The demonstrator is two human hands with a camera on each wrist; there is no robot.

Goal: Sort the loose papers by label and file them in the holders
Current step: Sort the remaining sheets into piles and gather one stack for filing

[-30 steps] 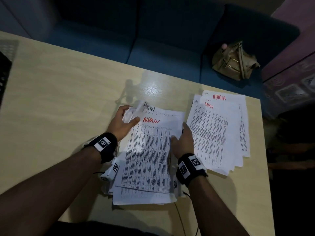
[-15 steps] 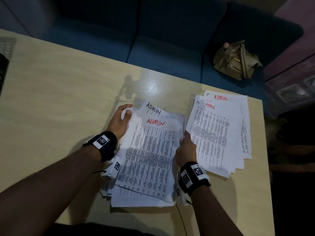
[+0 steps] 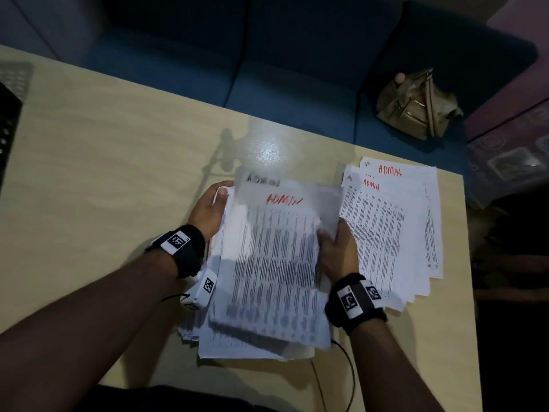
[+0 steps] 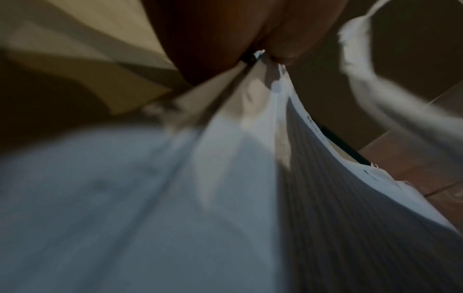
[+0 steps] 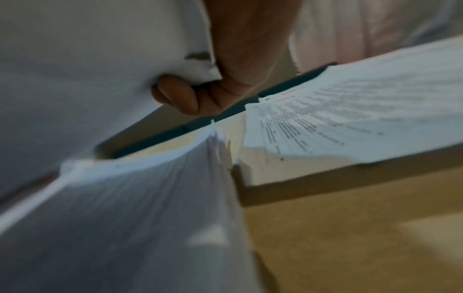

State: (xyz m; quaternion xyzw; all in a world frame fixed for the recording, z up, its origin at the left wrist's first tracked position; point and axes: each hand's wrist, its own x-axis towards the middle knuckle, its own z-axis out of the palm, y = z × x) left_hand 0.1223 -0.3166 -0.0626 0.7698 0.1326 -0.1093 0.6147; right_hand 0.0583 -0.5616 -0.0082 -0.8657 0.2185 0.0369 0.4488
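- Dim light falls on a pale wooden table (image 3: 98, 179), with a blue sofa (image 3: 267, 84) behind its far edge and a tan handbag (image 3: 416, 108) on the seat.
- Near the front edge lies the unsorted stack of papers (image 3: 252, 346), its long axis running away from the person.
- Just to its right, close but apart, lies the sorted pile (image 3: 395, 233), with red "ADMIN" on its top sheets and the same long axis.
- On top of the unsorted stack, the top sheet (image 3: 279, 263), also marked "ADMIN" in red, is raised and blurred.
- At that sheet's right edge, the right hand (image 3: 338, 251) pinches it, thumb (image 5: 175, 97) curled under the paper in the right wrist view.
- At the stack's far left corner, the left hand (image 3: 208, 209) has its fingers curled round the sheets; the left wrist view shows paper gathered at the fingertips (image 4: 283, 53).
- My reading is that the coming move is a short carry rightward: the sorted pile lies just beyond the right hand's knuckles, so that hand is much the nearer, and the sheet needs no turning.
- No holders can be identified for certain; a dark mesh object (image 3: 9, 129) sits at the table's left edge.
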